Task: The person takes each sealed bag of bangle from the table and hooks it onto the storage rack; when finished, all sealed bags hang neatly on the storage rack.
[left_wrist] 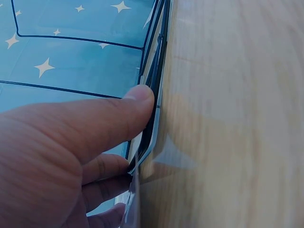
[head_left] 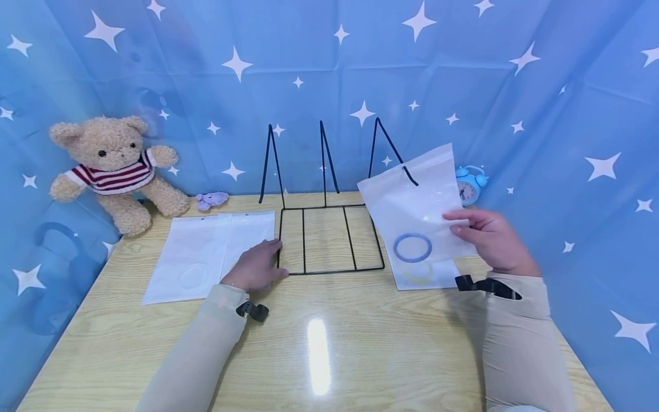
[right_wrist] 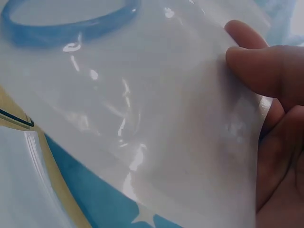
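**Between the two hands stood a black wire rack (head_left: 332,271), its far side partly covered**

At the rack's edge, the left hand (head_left: 254,266) gripped the wire, with the thumb on one side and bent fingers on the other; in the left wrist view the lower fingers were dim and cut off by the bottom border. The right hand (head_left: 489,237) pinched the side of a raised white bag (head_left: 419,209) between thumb and fingers, but its palm was mostly hidden or outside the right wrist view. A blue ring (head_left: 413,235) showed through this bag; the same view cut it off at the top.

Just inward of the right hand, one prong of the rack crossed the bag's upper part, and its tip lay in front. I could not tell whether it passed through a hole. Below the raised bag, a lower bag (head_left: 432,284) lay on the table (head_left: 257,355), partly covered, with a yellow ring (head_left: 419,279) only faintly visible.

Outward from the left hand lay two overlapping white bags (head_left: 180,246), the nearer one partly hidden by this hand. One pale ring (head_left: 193,264) was hard to make out there. Beyond the right hand, the raised bag covered a side of the blue clock (head_left: 468,186).
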The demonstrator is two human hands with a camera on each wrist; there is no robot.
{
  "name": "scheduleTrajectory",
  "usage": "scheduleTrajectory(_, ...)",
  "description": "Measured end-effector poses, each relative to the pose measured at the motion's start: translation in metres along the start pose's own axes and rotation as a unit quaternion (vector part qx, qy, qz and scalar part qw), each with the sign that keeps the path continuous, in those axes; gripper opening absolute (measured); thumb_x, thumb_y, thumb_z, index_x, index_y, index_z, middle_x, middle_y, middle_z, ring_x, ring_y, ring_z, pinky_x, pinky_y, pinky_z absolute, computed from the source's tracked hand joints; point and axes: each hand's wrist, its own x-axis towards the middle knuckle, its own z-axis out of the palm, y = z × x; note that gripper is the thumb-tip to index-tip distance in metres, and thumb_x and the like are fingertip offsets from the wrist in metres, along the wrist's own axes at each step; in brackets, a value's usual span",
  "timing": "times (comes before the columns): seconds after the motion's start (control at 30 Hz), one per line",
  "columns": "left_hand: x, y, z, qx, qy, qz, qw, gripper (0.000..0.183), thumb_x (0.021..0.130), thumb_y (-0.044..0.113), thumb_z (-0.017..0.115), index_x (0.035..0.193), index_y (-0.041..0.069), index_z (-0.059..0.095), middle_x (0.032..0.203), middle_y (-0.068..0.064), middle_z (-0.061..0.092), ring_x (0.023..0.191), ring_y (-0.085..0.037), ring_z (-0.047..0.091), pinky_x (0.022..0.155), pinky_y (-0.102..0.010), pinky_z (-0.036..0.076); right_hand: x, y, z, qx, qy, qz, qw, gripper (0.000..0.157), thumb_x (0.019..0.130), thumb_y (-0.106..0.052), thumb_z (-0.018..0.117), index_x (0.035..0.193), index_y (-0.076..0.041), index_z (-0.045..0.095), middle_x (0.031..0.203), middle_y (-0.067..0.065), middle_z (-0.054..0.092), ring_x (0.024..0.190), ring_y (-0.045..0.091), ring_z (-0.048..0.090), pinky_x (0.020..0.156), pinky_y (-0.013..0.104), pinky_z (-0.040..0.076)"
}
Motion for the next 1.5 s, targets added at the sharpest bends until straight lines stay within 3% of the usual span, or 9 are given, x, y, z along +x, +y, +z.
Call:
scheduleTrajectory(0.3,0.000,0.000,-0.001,0.001,-0.001,-0.002,1.0000,0.084,0.096,0.036,0.079,0.162,0.001,0.039,0.170,-0.018,0.035,0.158,-0.042,0.030,0.128,-0.056,0.029,0.005,-0.002,0.008,0.010,-0.026,-0.001,1.000,0.035,0.105,-0.001,0.061,0.139,-0.004,0.068,0.118,-0.007,0.075,0.095,0.008,0.073,0.074,0.021,0.059)
scheduleTrajectory(0.5,0.000,0.000,-0.001,-0.002,-0.002,-0.002,1.0000,0.085,0.096,0.036,0.079,0.162,0.001,0.038,0.170,-0.017,0.035,0.158,-0.042,0.030,0.128,-0.056,0.029,0.006,-0.002,0.012,-0.057,-0.022,0.003,0.998,0.040,0.107,-0.005,0.060,0.147,-0.006,0.062,0.128,-0.014,0.066,0.094,0.008,0.060,0.071,0.022,0.052)
scheduleTrajectory(0.63,0.001,0.000,-0.001,0.001,-0.002,0.000,1.0000,0.085,0.096,0.036,0.078,0.162,0.001,0.038,0.170,-0.017,0.035,0.158,-0.042,0.030,0.128,-0.056,0.029,0.007,-0.002,0.014,-0.081,-0.034,-0.010,0.996,0.045,0.107,-0.003,0.059,0.151,-0.007,0.058,0.099,-0.011,0.061,0.073,0.016,0.049,0.062,0.026,0.047)
scheduleTrajectory(0.73,0.001,0.000,-0.001,0.000,-0.003,-0.001,1.0000,0.084,0.097,0.036,0.078,0.162,0.001,0.038,0.170,-0.018,0.034,0.158,-0.042,0.029,0.128,-0.056,0.028,0.008,-0.002,0.015,-0.087,-0.041,-0.007,0.995,0.047,0.106,-0.002,0.059,0.152,-0.009,0.057,0.075,-0.004,0.046,0.063,0.023,0.043,0.058,0.028,0.047)
scheduleTrajectory(1.0,-0.002,0.001,-0.002,-0.006,-0.003,-0.005,1.0000,0.084,0.097,0.036,0.078,0.162,0.002,0.038,0.170,-0.017,0.034,0.158,-0.041,0.029,0.128,-0.056,0.028,0.011,0.001,0.017,-0.098,-0.052,0.004,0.994,0.039,0.105,-0.002,0.061,0.143,-0.006,0.065,0.068,-0.003,0.044,0.051,0.025,0.038,0.051,0.032,0.043)
scheduleTrajectory(1.1,-0.002,0.002,-0.002,-0.005,-0.003,-0.004,1.0000,0.084,0.097,0.036,0.078,0.162,0.002,0.038,0.170,-0.017,0.034,0.158,-0.041,0.029,0.128,-0.056,0.028,0.011,0.002,0.018,-0.095,-0.068,0.011,0.993,0.036,0.105,-0.002,0.062,0.140,-0.005,0.067,0.075,-0.005,0.053,0.053,0.022,0.042,0.054,0.029,0.047)
scheduleTrajectory(1.23,-0.002,0.002,-0.002,-0.004,-0.003,-0.003,1.0000,0.084,0.097,0.036,0.078,0.163,0.002,0.038,0.170,-0.017,0.034,0.158,-0.041,0.029,0.128,-0.056,0.028,0.013,0.008,0.016,-0.085,-0.099,0.011,0.991,0.038,0.105,-0.001,0.061,0.143,-0.002,0.065,0.083,0.001,0.063,0.063,0.020,0.054,0.065,0.027,0.056)
scheduleTrajectory(1.37,-0.002,0.002,-0.002,-0.005,-0.003,-0.004,1.0000,0.084,0.097,0.036,0.078,0.163,0.002,0.038,0.170,-0.016,0.034,0.158,-0.041,0.029,0.128,-0.056,0.028,0.015,0.014,0.014,-0.067,-0.136,0.012,0.988,0.043,0.107,-0.001,0.058,0.150,-0.002,0.057,0.074,0.005,0.056,0.067,0.022,0.054,0.071,0.027,0.060)
scheduleTrajectory(1.5,-0.002,0.001,-0.001,-0.005,-0.002,-0.004,1.0000,0.084,0.096,0.036,0.079,0.163,0.003,0.038,0.170,-0.016,0.035,0.158,-0.040,0.029,0.128,-0.056,0.029,0.016,0.018,0.014,-0.044,-0.163,0.019,0.986,0.048,0.109,-0.003,0.054,0.156,-0.005,0.049,0.075,0.000,0.045,0.064,0.026,0.047,0.081,0.037,0.066)
